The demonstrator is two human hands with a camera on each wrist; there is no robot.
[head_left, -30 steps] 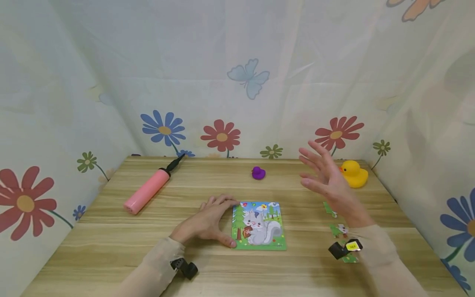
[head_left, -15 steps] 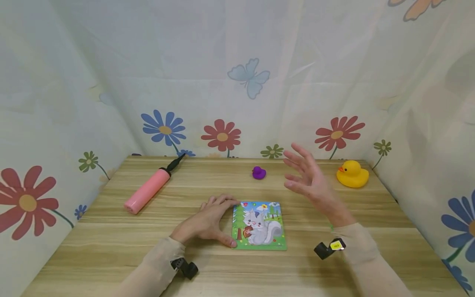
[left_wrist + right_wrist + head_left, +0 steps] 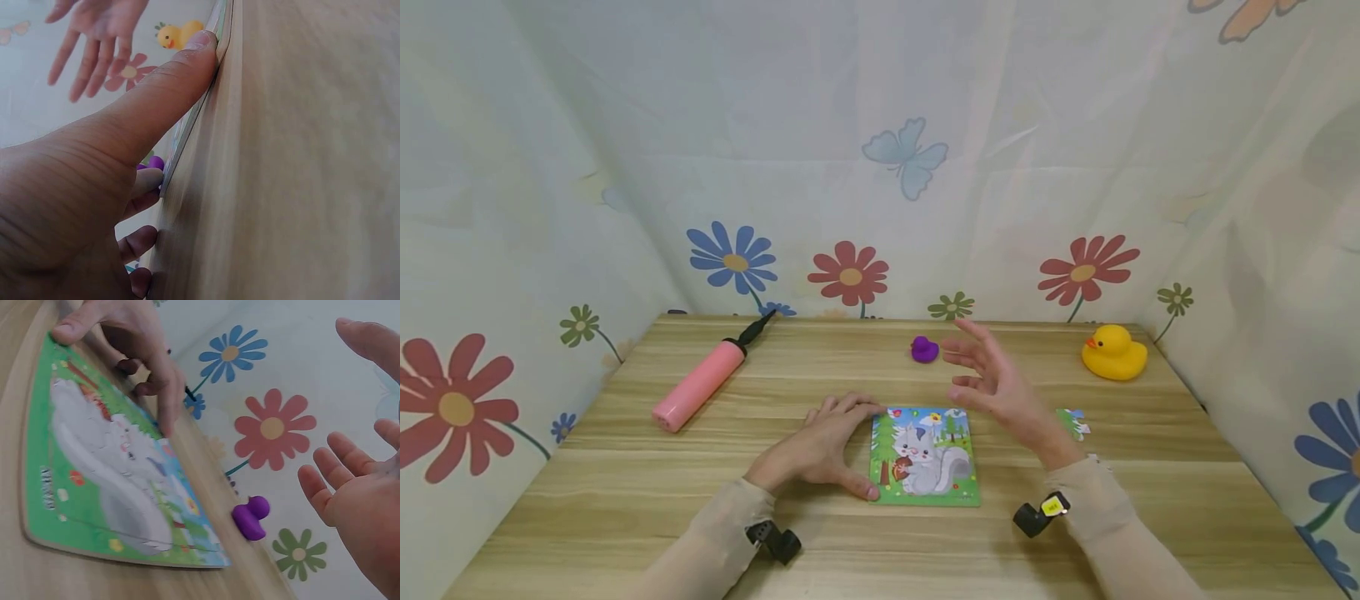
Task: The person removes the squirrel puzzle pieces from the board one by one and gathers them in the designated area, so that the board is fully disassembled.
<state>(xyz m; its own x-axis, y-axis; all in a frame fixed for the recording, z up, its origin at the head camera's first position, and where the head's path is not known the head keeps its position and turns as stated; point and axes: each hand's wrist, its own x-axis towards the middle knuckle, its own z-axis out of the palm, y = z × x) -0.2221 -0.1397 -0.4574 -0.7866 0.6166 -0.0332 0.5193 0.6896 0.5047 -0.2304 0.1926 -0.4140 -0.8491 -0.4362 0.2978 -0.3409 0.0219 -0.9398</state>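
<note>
A square jigsaw puzzle (image 3: 925,458) with a grey squirrel and a green border lies flat on the wooden table. My left hand (image 3: 816,446) rests along its left side, thumb tip on the near corner and index finger at the far corner. In the right wrist view the squirrel puzzle (image 3: 112,469) shows close up, with the left thumb (image 3: 72,328) on its corner. My right hand (image 3: 1000,387) hovers right of the puzzle's far corner with fingers loosely spread and nothing in them. Loose puzzle pieces (image 3: 1072,423) lie near the right forearm, partly hidden by it.
A small purple duck (image 3: 924,349) sits behind the puzzle, left of my right fingertips. At the back right stands a yellow rubber duck (image 3: 1115,354). A pink hand pump (image 3: 700,385) with a black nozzle lies at the left. Flowered curtains enclose the table (image 3: 587,517).
My right hand has moved left and slightly down, from near the yellow duck to beside the purple duck. Loose pieces at the right became covered, then partly visible again. The left hand stays still.
</note>
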